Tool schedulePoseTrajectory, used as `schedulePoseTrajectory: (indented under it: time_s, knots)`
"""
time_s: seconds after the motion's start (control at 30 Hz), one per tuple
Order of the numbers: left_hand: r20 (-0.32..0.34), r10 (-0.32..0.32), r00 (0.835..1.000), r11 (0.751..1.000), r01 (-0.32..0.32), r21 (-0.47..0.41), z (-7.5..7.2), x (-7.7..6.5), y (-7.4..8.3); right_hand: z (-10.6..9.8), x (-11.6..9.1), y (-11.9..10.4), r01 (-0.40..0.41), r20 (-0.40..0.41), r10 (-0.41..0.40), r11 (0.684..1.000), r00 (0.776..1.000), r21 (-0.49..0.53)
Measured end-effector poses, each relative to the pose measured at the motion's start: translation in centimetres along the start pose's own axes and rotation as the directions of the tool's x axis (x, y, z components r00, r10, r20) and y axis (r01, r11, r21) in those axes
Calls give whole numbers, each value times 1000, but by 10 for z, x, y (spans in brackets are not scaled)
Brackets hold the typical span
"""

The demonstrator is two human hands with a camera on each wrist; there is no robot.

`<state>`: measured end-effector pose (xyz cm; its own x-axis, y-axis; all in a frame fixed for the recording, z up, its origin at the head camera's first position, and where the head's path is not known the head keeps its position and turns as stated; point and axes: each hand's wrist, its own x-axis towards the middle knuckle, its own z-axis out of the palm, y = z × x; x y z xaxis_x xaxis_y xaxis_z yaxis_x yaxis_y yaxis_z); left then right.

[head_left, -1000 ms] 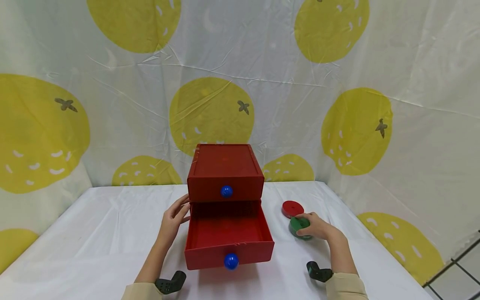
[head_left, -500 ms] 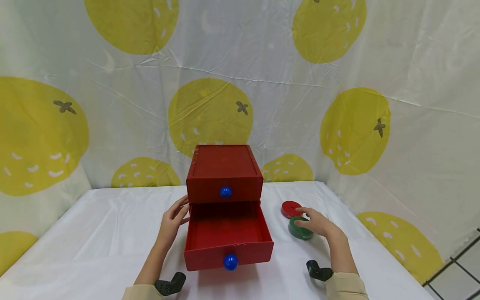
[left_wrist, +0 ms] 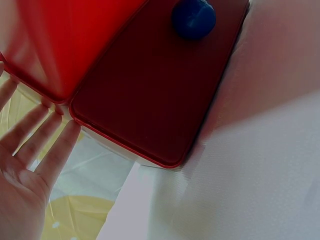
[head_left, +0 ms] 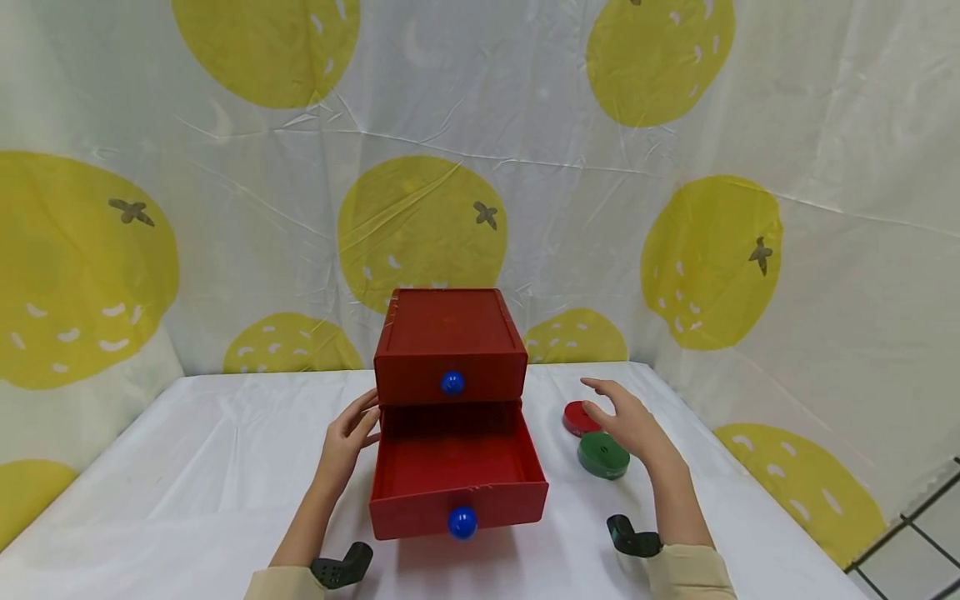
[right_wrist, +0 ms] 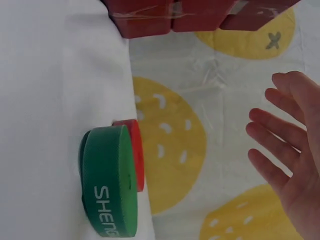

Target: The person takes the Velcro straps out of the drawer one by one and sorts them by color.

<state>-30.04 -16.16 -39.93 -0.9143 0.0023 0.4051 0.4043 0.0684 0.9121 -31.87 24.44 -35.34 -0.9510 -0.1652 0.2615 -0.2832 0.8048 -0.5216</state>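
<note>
Toward five o'clock in the head view, green roll (head_left: 603, 456) lies on the white desk (head_left: 217, 475), red roll (head_left: 576, 417) at its eleven; my right hand (head_left: 628, 418) hovers at its one, fingers apart, holding nothing. Left wrist: my left hand (left_wrist: 25, 175), fingers straight and spread, tips seemingly touching red drawer box (left_wrist: 137, 95). Right wrist: green roll at seven, lettered rim. My guess: light, firm, sturdy, maybe slick; pinch across opposite rim sides.

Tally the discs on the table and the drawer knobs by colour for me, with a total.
Red disc: 1
Green disc: 1
Blue knobs: 2, the upper knob and the lower knob
Total: 4
</note>
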Motion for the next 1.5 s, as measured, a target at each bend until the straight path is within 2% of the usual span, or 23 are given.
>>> schedulePoseTrajectory:
  time_s: [0.17,0.57,0.7,0.9,1.17,1.27,1.5]
  knots:
    - [7,1,1000,1000,-2,5,-1,1,0,-5,-2,-17,58,-12,-58,998,998,6]
    - [-2,-10,1000,1000,10,6,1,-1,2,-9,-10,-59,151,33,-152,988,988,11]
    - [1,-10,1000,1000,10,5,0,0,1,-11,-13,-68,177,44,-178,984,983,23]
    - [2,-12,1000,1000,12,5,0,0,2,-13,-18,-80,201,108,-208,977,972,75]
    - [3,-10,1000,1000,10,6,0,0,3,-11,-27,-99,247,125,-253,967,959,60]
    - [2,-14,1000,1000,14,11,0,-1,2,-10,-30,-105,242,132,-246,969,960,51]
    - [-5,-15,1000,1000,15,10,1,-1,3,-9,-36,-115,216,130,-209,976,969,-41]
